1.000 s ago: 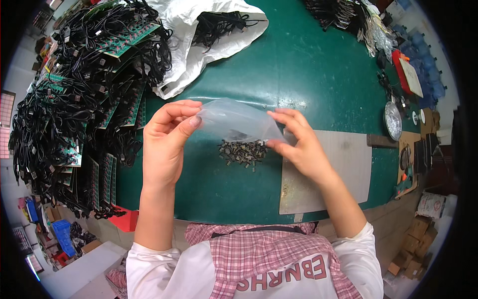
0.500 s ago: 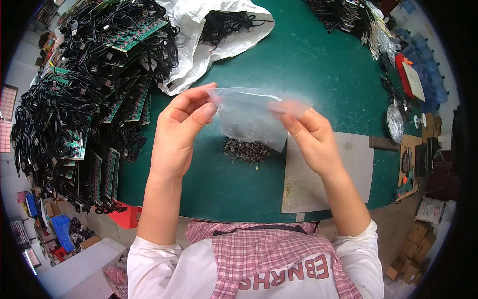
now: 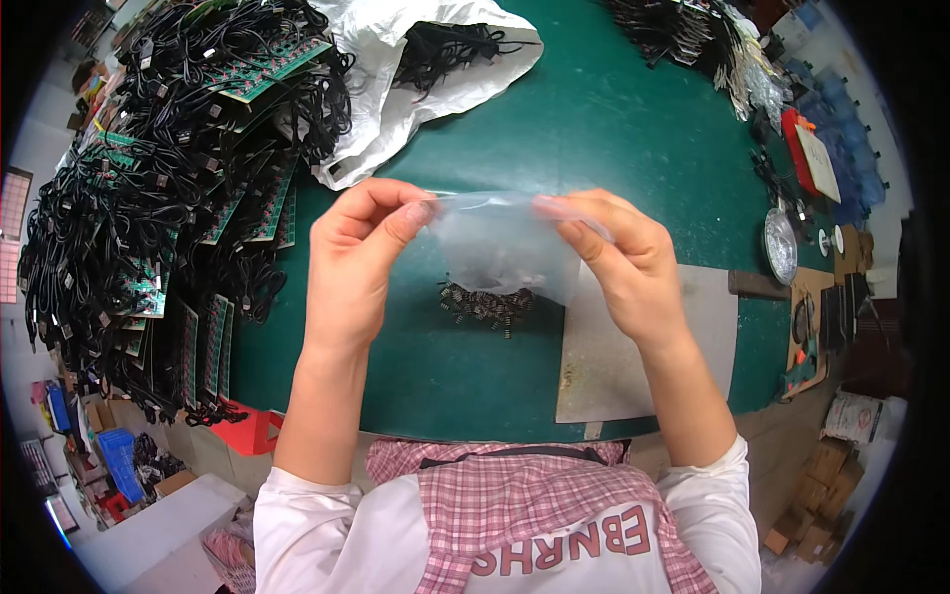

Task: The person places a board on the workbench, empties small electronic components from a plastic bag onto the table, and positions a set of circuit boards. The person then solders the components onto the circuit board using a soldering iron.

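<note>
A clear plastic bag (image 3: 500, 243) hangs between my hands above the green table (image 3: 465, 381). My left hand (image 3: 361, 247) pinches its upper left corner between thumb and fingers. My right hand (image 3: 628, 257) grips the upper right edge, thumb toward me and fingers behind. The bag's lower end hangs over a small heap of little dark metal parts, maybe springs (image 3: 485, 309), and hides the back of the heap. Whether anything lies inside the bag I cannot tell.
Black cables (image 3: 89, 228) with green circuit boards (image 3: 267, 74) are piled high at left. A white sack (image 3: 450, 94) of cables lies behind. A grey board (image 3: 643, 371) is under my right forearm. More cables (image 3: 673, 35) and a metal dish (image 3: 780, 246) are at right.
My right hand has moved slightly up and shifted its hold along the bag's top edge. The left hand has dropped a little. The bag now hangs a bit lower and straighter.
</note>
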Tool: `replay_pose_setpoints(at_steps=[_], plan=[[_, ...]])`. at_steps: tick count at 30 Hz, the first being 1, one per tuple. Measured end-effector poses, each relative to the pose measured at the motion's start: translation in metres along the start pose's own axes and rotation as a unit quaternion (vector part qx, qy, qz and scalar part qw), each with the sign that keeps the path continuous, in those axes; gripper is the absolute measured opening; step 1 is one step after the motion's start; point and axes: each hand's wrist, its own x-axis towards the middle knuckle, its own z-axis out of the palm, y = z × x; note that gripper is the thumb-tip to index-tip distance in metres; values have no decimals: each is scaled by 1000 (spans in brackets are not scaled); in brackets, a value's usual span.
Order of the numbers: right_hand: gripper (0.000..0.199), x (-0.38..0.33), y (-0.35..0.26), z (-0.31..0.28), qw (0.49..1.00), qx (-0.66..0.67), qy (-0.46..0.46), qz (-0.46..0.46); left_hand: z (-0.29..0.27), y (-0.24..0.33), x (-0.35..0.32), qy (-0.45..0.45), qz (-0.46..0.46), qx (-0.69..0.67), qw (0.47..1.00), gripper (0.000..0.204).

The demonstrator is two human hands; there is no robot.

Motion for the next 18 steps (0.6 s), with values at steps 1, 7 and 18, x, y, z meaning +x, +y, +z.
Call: replay_pose_setpoints(at_steps=[1, 7, 18], plan=[[21, 0, 1, 0, 1000, -2, -4, -8, -1, 1, 1, 9, 25, 14, 1000, 12], [24, -4, 8, 1, 997, -54, 48, -4, -4, 11, 3, 6, 84, 103, 991, 10], [26, -5, 12, -9, 998, -56, -12, -13, -9, 5, 3, -21, 155, -9, 988, 15]])
